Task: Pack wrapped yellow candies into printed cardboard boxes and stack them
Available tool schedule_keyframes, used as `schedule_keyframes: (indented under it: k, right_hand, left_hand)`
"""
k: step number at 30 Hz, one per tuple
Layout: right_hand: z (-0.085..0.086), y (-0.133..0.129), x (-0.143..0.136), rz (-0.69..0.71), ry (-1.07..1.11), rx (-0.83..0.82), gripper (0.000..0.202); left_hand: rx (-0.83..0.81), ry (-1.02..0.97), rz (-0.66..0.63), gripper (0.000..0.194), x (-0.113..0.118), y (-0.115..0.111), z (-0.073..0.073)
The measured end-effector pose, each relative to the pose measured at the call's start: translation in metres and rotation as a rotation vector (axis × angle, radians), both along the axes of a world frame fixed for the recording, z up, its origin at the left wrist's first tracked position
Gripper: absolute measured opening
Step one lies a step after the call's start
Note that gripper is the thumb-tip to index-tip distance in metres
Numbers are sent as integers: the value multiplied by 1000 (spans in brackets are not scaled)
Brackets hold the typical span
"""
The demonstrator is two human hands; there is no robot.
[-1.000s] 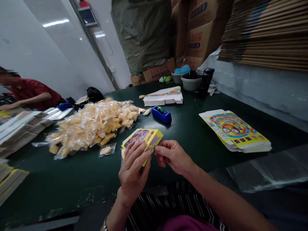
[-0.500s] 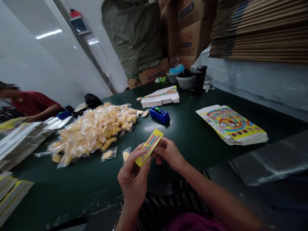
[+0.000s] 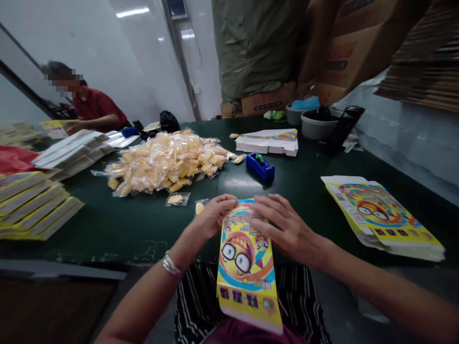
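A yellow printed carton point(image 3: 247, 267) with a cartoon face in glasses is tilted over my lap, its front facing me. My left hand point(image 3: 215, 217) grips its upper left edge, fingers bent over the top. Across the upper right of the carton lies my right hand point(image 3: 287, 229), its fingers spread and slightly blurred. Beyond the hands are a blue tape dispenser point(image 3: 260, 167), a pile of wrapped yellow pieces point(image 3: 168, 160) and two single wrapped pieces, one point(image 3: 175, 199) left of my left hand, the other point(image 3: 200, 207) just behind it.
Flat cartons point(image 3: 385, 215) lie stacked at the right, more white-edged ones point(image 3: 267, 143) at the back. Yellow cartons point(image 3: 36, 205) stand at the left. Grey bowls point(image 3: 317, 125) and a dark bottle point(image 3: 346, 126) are at the back right. A person in red point(image 3: 96, 110) sits across the table.
The carton has swung from a narrow side view to its broad front, lower over my lap. My right hand has opened onto its face. The camera view has turned left.
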State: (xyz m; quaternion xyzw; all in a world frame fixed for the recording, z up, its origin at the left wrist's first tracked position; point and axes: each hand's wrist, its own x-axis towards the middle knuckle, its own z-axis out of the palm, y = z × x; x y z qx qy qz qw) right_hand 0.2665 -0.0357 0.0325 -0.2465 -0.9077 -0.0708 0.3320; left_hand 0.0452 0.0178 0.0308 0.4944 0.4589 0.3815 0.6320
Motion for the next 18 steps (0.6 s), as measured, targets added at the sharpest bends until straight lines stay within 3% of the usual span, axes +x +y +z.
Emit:
schedule_keyframes:
  k: [2, 4, 6, 8, 10, 12, 15, 18]
  right_hand:
    - [-8, 1, 3, 41, 95, -196, 35]
    - [-15, 10, 17, -64, 208, -546, 39]
    - [-24, 30, 33, -170, 245, -926, 45]
    - [-37, 55, 44, -195, 185, -1181, 47]
    - [-52, 79, 46, -243, 92, -1220, 51]
    - [-66, 92, 42, -327, -10, -1101, 58]
    - [-78, 87, 33, -446, -217, -970, 82]
    - [-77, 67, 26, -510, -330, -946, 100]
  left_hand:
    - [44, 86, 13, 30, -1, -8, -22]
    - [113, 217, 87, 30, -18, -13, -39]
    - [190, 387, 228, 29, -49, -8, -49]
    - [260, 574, 387, 34, -86, 5, -53]
    - [297, 750, 490, 46, -114, 24, -57]
    - [305, 891, 501, 56, -126, 41, -65]
    - [348, 1013, 396, 60, -120, 52, -85]
    - [459, 1025, 260, 41, -110, 50, -101]
